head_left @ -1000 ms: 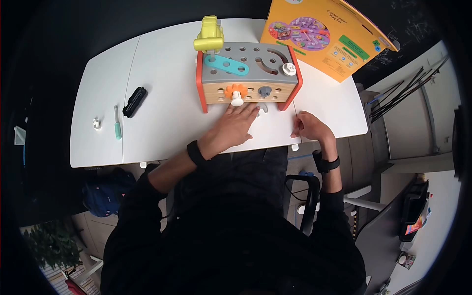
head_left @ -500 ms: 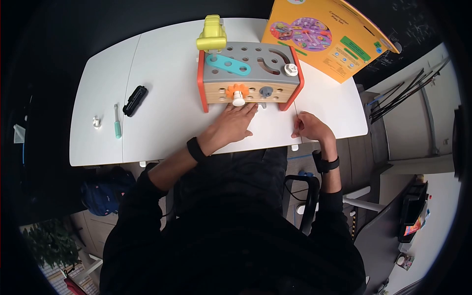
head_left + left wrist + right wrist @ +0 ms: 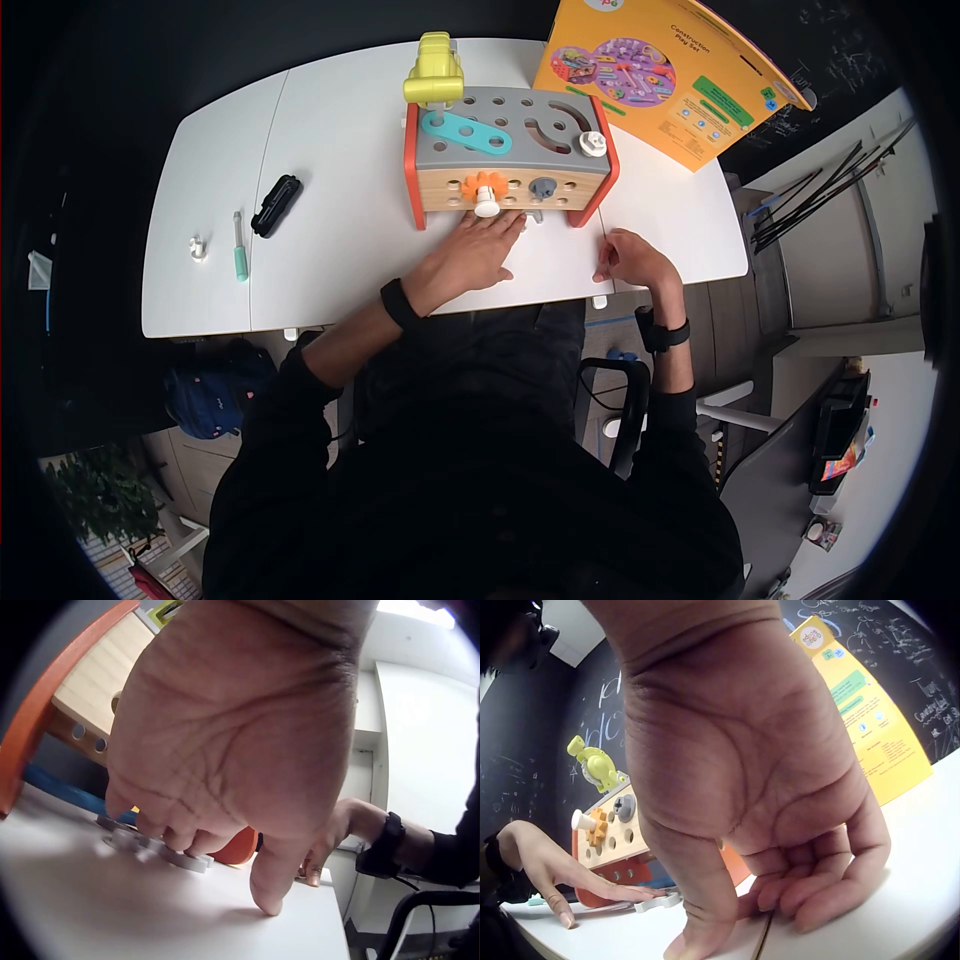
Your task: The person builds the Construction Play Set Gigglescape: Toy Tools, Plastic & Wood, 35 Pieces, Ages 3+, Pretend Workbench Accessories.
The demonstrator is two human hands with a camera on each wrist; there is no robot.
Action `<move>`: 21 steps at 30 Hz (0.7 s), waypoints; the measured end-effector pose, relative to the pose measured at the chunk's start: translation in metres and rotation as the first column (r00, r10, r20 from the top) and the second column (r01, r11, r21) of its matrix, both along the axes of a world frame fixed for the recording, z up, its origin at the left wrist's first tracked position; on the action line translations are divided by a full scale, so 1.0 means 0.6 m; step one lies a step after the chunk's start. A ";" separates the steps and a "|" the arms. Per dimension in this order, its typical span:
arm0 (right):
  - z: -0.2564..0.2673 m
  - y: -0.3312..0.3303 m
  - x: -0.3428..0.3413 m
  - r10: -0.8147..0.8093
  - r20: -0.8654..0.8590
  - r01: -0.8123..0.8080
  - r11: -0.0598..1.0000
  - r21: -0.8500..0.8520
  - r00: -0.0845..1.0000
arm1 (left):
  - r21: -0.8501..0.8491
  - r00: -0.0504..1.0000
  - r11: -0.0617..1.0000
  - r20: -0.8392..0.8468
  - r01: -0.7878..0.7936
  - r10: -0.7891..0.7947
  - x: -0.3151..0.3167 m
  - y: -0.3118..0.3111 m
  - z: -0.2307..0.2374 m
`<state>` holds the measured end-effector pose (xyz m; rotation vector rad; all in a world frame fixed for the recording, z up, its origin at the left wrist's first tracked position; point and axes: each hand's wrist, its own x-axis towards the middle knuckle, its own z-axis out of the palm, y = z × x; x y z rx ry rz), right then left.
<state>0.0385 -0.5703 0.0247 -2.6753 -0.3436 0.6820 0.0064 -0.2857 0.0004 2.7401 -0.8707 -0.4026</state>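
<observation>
My left hand (image 3: 470, 258) lies palm down on the table at the front of the toy workbench (image 3: 480, 148), its fingertips reaching its lower edge. Under those straight fingers is a light grey toy wrench (image 3: 658, 901), flat on the table and partly hidden by the fingers and the bench. The left thumb touches the tabletop. My right hand (image 3: 636, 258) rests on the table near the front edge, right of the bench, fingers loosely curled with nothing in them. On the bench are a yellow-green toy drill (image 3: 435, 75), a turquoise strip (image 3: 465, 133) and an orange gear (image 3: 485, 188).
On the left of the white table (image 3: 350, 200) lie a black case (image 3: 276, 205), a turquoise-handled screwdriver (image 3: 240, 250) and a small white piece (image 3: 198, 248). A yellow-orange box (image 3: 650, 80) stands behind the bench on the right. An armchair's armrest (image 3: 640, 400) is below the table edge.
The grey wrench has slid forward under the workbench with my left fingers on it, so less of its curved end shows. My right hand has stayed in place.
</observation>
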 end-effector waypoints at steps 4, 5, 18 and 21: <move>-0.006 -0.005 0.002 0.006 0.004 -0.006 1.000 -0.005 1.000 | -0.030 0.999 1.000 0.032 0.000 0.001 -0.006 -0.001 0.011; -0.008 -0.006 0.003 -0.001 0.005 0.001 1.000 0.006 1.000 | -0.059 0.999 0.997 0.031 0.039 -0.037 -0.008 0.001 0.017; -0.010 -0.008 0.008 0.006 -0.017 -0.006 1.000 -0.009 1.000 | -0.336 0.947 0.941 -0.287 0.046 -0.148 -0.006 0.123 0.157; -0.008 -0.008 0.007 0.018 -0.008 -0.019 1.000 -0.014 1.000 | -0.249 0.902 0.964 -0.431 -0.096 -0.021 0.007 0.189 0.149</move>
